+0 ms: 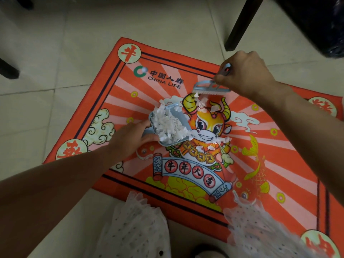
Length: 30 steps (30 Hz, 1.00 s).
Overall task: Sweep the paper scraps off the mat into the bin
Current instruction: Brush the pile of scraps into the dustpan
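A red mat [111, 86] with a cartoon ox lies on the tiled floor. My left hand [128, 140] grips the handle of a small light-blue dustpan [178, 110], which rests on the mat and is heaped with white paper scraps [167, 125]. My right hand [245, 73] holds a small light-blue brush [208, 88] just beyond the pan, bristles down. Loose scraps [202, 103] lie under the brush, and more scraps [214, 142] lie to the right of the pan's mouth. One small scrap [144, 69] sits near the printed logo. No bin is clearly in view.
A dark furniture leg [240, 25] stands on the floor beyond the mat's far right edge, with a black bag-like shape [320, 21] beside it. White dotted fabric of my clothing [134, 226] hangs over the mat's near edge. Pale floor tiles [55, 53] surround the mat.
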{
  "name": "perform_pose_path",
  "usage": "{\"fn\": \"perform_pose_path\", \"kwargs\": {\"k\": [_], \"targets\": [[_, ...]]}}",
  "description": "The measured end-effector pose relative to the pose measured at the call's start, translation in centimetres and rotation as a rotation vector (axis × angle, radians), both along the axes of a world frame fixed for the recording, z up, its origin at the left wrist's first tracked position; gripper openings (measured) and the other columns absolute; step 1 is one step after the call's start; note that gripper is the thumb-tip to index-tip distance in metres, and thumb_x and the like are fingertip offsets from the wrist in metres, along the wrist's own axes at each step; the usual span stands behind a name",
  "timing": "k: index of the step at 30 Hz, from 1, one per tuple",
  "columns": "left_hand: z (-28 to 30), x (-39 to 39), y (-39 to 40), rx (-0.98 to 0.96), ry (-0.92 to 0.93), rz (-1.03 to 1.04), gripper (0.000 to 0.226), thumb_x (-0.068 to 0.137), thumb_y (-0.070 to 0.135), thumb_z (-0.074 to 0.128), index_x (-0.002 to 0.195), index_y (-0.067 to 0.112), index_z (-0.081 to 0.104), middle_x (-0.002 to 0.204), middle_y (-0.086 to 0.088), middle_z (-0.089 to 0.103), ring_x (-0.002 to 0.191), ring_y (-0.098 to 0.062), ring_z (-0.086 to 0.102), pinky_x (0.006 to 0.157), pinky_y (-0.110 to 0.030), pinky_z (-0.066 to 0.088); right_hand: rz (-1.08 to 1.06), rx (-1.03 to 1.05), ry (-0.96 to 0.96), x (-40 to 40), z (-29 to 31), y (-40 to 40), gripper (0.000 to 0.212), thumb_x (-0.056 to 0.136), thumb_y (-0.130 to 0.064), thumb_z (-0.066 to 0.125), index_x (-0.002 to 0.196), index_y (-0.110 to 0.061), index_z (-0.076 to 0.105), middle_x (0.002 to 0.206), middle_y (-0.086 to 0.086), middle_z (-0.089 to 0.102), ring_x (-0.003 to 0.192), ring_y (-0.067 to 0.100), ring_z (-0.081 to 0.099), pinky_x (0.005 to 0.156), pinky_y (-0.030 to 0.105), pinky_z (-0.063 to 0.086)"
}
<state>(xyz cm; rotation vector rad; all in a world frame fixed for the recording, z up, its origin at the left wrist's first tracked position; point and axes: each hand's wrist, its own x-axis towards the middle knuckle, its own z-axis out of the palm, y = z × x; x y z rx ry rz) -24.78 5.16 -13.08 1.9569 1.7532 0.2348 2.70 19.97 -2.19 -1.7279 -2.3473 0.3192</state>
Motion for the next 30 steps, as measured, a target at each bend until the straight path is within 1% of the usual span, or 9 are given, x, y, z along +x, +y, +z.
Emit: {"fn": "perform_pose_path", "kwargs": {"k": [3, 7, 9, 15, 18, 20, 24, 28, 30], "targets": [[0.2, 0.6, 0.8, 0.011, 0.023, -0.014, 0.060, 0.081, 0.063, 0.058, 0.127, 0.025, 0.055, 0.099, -0.004, 0.071, 0.089, -0.026, 0.066, 0.070, -0.039, 0.052, -0.038, 0.027, -0.046, 0.3, -0.4, 0.4, 0.032, 0.086, -0.037, 0.067, 0.101, -0.011, 0.075, 0.091, 0.020, 0.068, 0.077, 0.029, 0.053, 0.064, 0.030, 0.037], [0.2, 1.1, 1.6, 0.007, 0.003, -0.025, 0.060, 0.080, 0.062, 0.058, 0.129, 0.026, 0.054, 0.092, -0.003, 0.072, 0.081, -0.025, 0.066, 0.060, -0.031, 0.041, -0.081, -0.007, -0.100, 0.5, -1.4, 0.7, 0.036, 0.087, -0.038, 0.067, 0.106, -0.008, 0.071, 0.095, 0.021, 0.065, 0.078, 0.031, 0.054, 0.063, 0.031, 0.038], [0.1, 1.4, 2.0, 0.001, 0.003, -0.031, 0.063, 0.079, 0.066, 0.054, 0.128, 0.027, 0.053, 0.095, -0.001, 0.071, 0.082, -0.023, 0.066, 0.062, -0.033, 0.045, -0.093, -0.045, -0.101, 0.5, -2.0, 0.7, 0.037, 0.087, -0.040, 0.067, 0.106, -0.009, 0.070, 0.098, 0.021, 0.065, 0.082, 0.034, 0.059, 0.063, 0.032, 0.040], [0.1, 2.1, 2.8, -0.001, -0.001, -0.042, 0.064, 0.080, 0.068, 0.052, 0.131, 0.031, 0.050, 0.088, -0.001, 0.070, 0.075, -0.021, 0.064, 0.066, -0.036, 0.051, -0.119, -0.056, 0.003, 0.1, -3.1, 0.4, 0.043, 0.087, -0.050, 0.064, 0.092, -0.008, 0.067, 0.084, 0.015, 0.063, 0.072, 0.028, 0.057, 0.059, 0.032, 0.039], [0.1, 2.3, 3.1, -0.022, 0.014, -0.020, 0.059, 0.082, 0.064, 0.057, 0.128, 0.027, 0.053, 0.084, 0.005, 0.066, 0.072, -0.018, 0.060, 0.057, -0.031, 0.039, -0.095, -0.049, 0.078, -0.1, -4.0, 0.3, 0.042, 0.089, -0.050, 0.060, 0.086, -0.009, 0.066, 0.078, 0.013, 0.065, 0.068, 0.028, 0.061, 0.058, 0.032, 0.044], [0.2, 2.6, 3.2, -0.025, 0.015, -0.017, 0.056, 0.084, 0.060, 0.059, 0.129, 0.027, 0.054, 0.081, 0.005, 0.064, 0.068, -0.016, 0.056, 0.053, -0.028, 0.033, -0.066, -0.017, 0.109, -0.1, -4.4, -0.2, 0.042, 0.093, -0.046, 0.057, 0.077, -0.008, 0.062, 0.070, 0.014, 0.062, 0.063, 0.031, 0.058, 0.057, 0.033, 0.040], [0.2, 3.0, 3.4, -0.007, 0.026, -0.026, 0.057, 0.085, 0.058, 0.059, 0.131, 0.025, 0.051, 0.086, -0.003, 0.068, 0.071, -0.019, 0.058, 0.052, -0.026, 0.033, 0.017, 0.016, 0.107, -0.1, -4.7, -1.7, 0.042, 0.097, -0.040, 0.052, 0.068, -0.010, 0.052, 0.058, 0.009, 0.050, 0.053, 0.028, 0.043, 0.056, 0.032, 0.030], [0.2, 3.3, 3.2, -0.003, 0.017, -0.022, 0.058, 0.085, 0.058, 0.058, 0.129, 0.022, 0.052, 0.088, -0.002, 0.066, 0.069, -0.018, 0.053, 0.051, -0.027, 0.029, 0.055, 0.039, 0.125, -0.2, -5.1, -2.6, 0.047, 0.096, -0.043, 0.050, 0.069, -0.005, 0.060, 0.057, 0.012, 0.056, 0.052, 0.031, 0.049, 0.053, 0.035, 0.036], [0.2, 3.4, 3.1, 0.009, 0.001, -0.023, 0.060, 0.083, 0.059, 0.057, 0.128, 0.020, 0.052, 0.083, -0.002, 0.064, 0.067, -0.018, 0.051, 0.050, -0.027, 0.028, 0.066, 0.033, 0.143, -0.5, -5.0, -3.1, 0.047, 0.096, -0.040, 0.053, 0.066, -0.004, 0.059, 0.053, 0.010, 0.050, 0.048, 0.028, 0.044, 0.053, 0.032, 0.030]]}}
